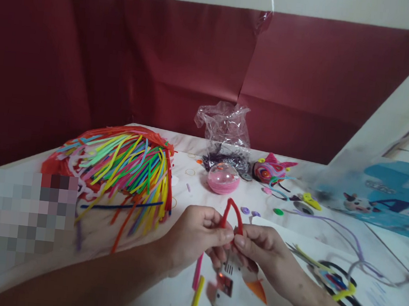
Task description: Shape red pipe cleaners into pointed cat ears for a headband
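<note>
My left hand (195, 237) and my right hand (263, 254) meet over the white table (327, 234), fingertips pinched together on a red pipe cleaner (233, 213). It is bent into an upside-down V that rises above my fingers. Under my hands lies a white glue gun (233, 292) with an orange part. A pink (197, 271) and a yellow pipe cleaner piece (196, 303) lie just left of it.
A big heap of coloured pipe cleaners (126, 169) lies at the left. Behind are a pink plastic ball (223, 178), a crumpled clear bag (225, 131), a pink pipe-cleaner figure (270, 170) and small buttons (245, 210). Scissors (340, 284) lie at the right, a blue printed bag (386, 196) beyond. Dark red paper backs the table.
</note>
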### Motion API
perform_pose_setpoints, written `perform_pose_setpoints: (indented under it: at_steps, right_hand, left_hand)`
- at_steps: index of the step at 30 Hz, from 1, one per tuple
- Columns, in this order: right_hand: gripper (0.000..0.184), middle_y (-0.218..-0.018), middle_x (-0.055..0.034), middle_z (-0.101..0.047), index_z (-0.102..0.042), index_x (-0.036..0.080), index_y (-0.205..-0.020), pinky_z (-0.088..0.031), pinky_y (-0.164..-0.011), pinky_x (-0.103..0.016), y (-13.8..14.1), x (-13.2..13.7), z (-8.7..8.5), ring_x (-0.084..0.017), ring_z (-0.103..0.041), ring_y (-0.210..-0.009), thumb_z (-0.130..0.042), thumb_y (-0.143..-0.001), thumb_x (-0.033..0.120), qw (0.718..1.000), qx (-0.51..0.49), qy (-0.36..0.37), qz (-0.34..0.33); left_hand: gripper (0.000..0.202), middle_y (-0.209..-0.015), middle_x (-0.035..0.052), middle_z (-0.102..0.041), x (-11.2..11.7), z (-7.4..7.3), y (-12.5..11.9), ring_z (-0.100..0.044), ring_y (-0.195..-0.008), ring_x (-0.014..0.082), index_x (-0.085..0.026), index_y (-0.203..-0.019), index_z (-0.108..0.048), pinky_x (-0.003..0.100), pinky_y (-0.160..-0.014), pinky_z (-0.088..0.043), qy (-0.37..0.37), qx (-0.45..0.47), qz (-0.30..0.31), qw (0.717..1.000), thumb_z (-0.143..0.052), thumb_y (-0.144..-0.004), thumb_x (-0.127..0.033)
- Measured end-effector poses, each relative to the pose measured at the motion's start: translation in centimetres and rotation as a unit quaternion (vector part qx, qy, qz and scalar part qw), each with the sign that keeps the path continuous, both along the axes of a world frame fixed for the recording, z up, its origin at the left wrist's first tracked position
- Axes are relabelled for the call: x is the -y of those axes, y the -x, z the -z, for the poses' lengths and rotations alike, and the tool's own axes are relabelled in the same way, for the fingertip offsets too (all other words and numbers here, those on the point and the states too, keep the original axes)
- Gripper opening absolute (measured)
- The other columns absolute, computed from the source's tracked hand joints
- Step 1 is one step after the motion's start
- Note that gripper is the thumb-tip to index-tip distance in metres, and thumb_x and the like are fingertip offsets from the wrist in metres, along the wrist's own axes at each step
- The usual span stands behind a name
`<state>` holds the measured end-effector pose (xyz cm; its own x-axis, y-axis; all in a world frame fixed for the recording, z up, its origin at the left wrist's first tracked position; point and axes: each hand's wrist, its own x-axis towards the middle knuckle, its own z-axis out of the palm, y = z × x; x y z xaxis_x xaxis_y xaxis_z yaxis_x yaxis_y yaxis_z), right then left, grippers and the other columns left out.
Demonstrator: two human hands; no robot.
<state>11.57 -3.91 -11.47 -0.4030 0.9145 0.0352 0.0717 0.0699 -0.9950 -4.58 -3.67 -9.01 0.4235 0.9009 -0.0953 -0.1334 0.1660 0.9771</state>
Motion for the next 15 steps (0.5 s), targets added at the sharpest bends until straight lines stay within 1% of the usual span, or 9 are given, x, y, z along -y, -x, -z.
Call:
perform_pose_setpoints:
  at_steps: [4, 8, 10, 12, 15]
  right_hand:
    - [0.042, -0.042, 0.0056, -0.04, -0.048, 0.015, -0.05, -0.019, -0.038, -0.021, 0.4, 0.44, 0.17, -0.006, -0.028, -0.038, -0.059, -0.073, 0.049, 1.0, -0.014, 0.008, 0.009]
    - [0.041, -0.04, 0.0053, -0.041, -0.05, 0.015, -0.05, -0.015, -0.036, -0.02, 0.34, 0.45, 0.57, -0.005, -0.026, -0.035, -0.063, -0.07, 0.048, 0.998, -0.052, 0.042, 0.001]
    - [0.04, -0.042, 0.0038, -0.044, -0.052, 0.014, -0.05, -0.018, -0.037, -0.02, 0.25, 0.31, 0.7, -0.005, -0.03, -0.037, -0.063, -0.07, 0.047, 0.998, -0.059, 0.037, 0.003]
    - [0.039, -0.044, 0.0025, -0.046, -0.054, 0.013, -0.05, -0.023, -0.039, -0.021, 0.21, 0.2, 0.69, -0.007, -0.034, -0.04, -0.063, -0.071, 0.045, 0.999, -0.046, 0.014, 0.019]
    - [0.036, -0.046, 0.0006, -0.051, -0.057, 0.013, -0.051, -0.027, -0.041, -0.021, 0.29, 0.29, 0.43, -0.008, -0.039, -0.042, -0.065, -0.072, 0.042, 0.998, -0.045, 0.0, 0.04]
  left_hand:
    - [0.004, -0.043, -0.0027, -0.052, 0.27, -0.17, -0.18, -0.048, -0.037, 0.0069, -0.011, -0.062, -0.054, 0.019, -0.04, -0.041, -0.001, -0.015, -0.015, 1.0, -0.057, -0.063, -0.011]
    - [0.007, -0.043, -0.0021, -0.053, 0.22, 0.15, -0.11, -0.048, -0.037, 0.0069, -0.01, -0.06, -0.055, 0.019, -0.04, -0.041, 0.0, 0.007, -0.004, 1.0, -0.061, -0.061, -0.014]
    - [0.011, -0.047, -0.0015, -0.055, 0.05, 0.36, -0.05, -0.049, -0.037, 0.0072, -0.01, -0.063, -0.055, 0.02, -0.039, -0.042, 0.004, 0.019, -0.002, 1.0, -0.063, -0.062, -0.018]
    - [0.014, -0.05, -0.0015, -0.057, -0.14, 0.49, 0.0, -0.05, -0.038, 0.0073, -0.011, -0.065, -0.055, 0.02, -0.039, -0.042, 0.007, 0.034, -0.014, 0.999, -0.064, -0.062, -0.021]
    - [0.019, -0.045, -0.0035, -0.055, -0.3, 0.54, 0.06, -0.049, -0.036, 0.0065, -0.012, -0.059, -0.051, 0.017, -0.037, -0.04, 0.006, 0.051, -0.042, 0.998, -0.067, -0.061, -0.023]
